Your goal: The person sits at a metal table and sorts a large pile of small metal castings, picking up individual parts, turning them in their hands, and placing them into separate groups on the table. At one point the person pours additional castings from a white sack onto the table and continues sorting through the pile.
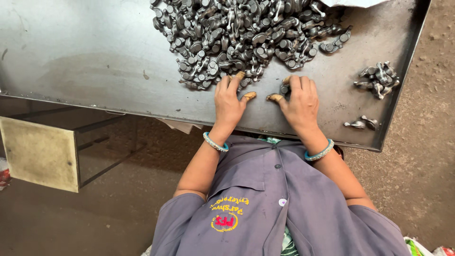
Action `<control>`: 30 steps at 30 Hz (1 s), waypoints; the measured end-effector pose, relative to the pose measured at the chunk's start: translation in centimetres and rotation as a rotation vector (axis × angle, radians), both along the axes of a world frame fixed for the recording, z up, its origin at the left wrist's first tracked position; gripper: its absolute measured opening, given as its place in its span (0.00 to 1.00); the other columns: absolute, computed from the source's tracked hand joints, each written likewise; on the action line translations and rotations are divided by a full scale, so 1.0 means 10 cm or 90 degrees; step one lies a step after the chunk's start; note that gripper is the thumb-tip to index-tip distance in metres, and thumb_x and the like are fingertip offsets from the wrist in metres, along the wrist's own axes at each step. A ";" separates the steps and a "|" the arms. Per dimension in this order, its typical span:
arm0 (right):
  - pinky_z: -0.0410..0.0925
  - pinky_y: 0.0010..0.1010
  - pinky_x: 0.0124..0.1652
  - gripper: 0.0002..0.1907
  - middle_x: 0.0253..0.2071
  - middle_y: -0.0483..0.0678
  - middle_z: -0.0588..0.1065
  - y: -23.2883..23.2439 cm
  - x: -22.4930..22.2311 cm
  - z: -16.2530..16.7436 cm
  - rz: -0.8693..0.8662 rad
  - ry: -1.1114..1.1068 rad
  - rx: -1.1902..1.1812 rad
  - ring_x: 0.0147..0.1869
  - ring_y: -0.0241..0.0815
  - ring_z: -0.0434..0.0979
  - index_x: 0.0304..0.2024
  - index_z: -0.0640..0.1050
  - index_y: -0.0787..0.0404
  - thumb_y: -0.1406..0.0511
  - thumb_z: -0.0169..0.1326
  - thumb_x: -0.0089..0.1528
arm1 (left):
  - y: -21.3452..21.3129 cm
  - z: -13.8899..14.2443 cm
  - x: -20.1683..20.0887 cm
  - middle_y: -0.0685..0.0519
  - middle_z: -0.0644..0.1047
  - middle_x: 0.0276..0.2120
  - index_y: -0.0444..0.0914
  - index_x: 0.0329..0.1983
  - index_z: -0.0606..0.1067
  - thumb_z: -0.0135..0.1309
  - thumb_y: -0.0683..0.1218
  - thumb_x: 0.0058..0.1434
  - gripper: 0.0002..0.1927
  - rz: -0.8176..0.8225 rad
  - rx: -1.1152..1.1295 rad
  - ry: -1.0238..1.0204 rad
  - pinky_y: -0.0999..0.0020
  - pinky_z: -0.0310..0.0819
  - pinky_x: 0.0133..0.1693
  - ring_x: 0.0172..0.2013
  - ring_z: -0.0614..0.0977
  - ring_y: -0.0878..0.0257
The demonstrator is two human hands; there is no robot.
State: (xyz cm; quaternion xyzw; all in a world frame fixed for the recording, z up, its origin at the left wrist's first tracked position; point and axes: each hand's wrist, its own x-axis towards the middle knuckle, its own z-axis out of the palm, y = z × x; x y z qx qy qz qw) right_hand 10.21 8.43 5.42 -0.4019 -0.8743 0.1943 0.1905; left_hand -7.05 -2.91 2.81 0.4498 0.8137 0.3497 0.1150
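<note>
Two hands rest on the steel bench at the near edge of a big heap of dark metal parts. Left hand lies spread and released, fingertips touching the heap. Right hand seems to pinch one small part, though fingers hide it. Far right sit a small cluster and a loose piece.
</note>
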 end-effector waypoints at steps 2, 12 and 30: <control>0.69 0.39 0.46 0.21 0.41 0.50 0.76 0.07 0.09 -0.10 0.031 0.013 0.006 0.46 0.50 0.74 0.42 0.77 0.59 0.61 0.74 0.53 | 0.02 -0.02 0.00 0.42 0.73 0.46 0.35 0.56 0.74 0.70 0.42 0.46 0.32 -0.008 0.045 0.001 0.51 0.71 0.47 0.46 0.75 0.42; 0.75 0.29 0.42 0.21 0.46 0.55 0.80 0.39 0.87 -0.48 -0.072 0.740 -1.027 0.44 0.43 0.81 0.51 0.76 0.65 0.68 0.68 0.58 | 0.28 0.02 0.40 0.47 0.75 0.42 0.39 0.55 0.76 0.71 0.44 0.47 0.30 -0.124 0.056 -0.123 0.53 0.73 0.44 0.44 0.78 0.46; 0.72 0.29 0.44 0.14 0.47 0.53 0.78 0.84 0.88 0.24 0.020 0.587 -0.713 0.47 0.42 0.79 0.50 0.75 0.68 0.77 0.58 0.61 | 0.28 0.21 0.50 0.45 0.70 0.50 0.44 0.56 0.77 0.72 0.48 0.49 0.29 -0.130 0.031 -0.246 0.59 0.75 0.45 0.42 0.78 0.51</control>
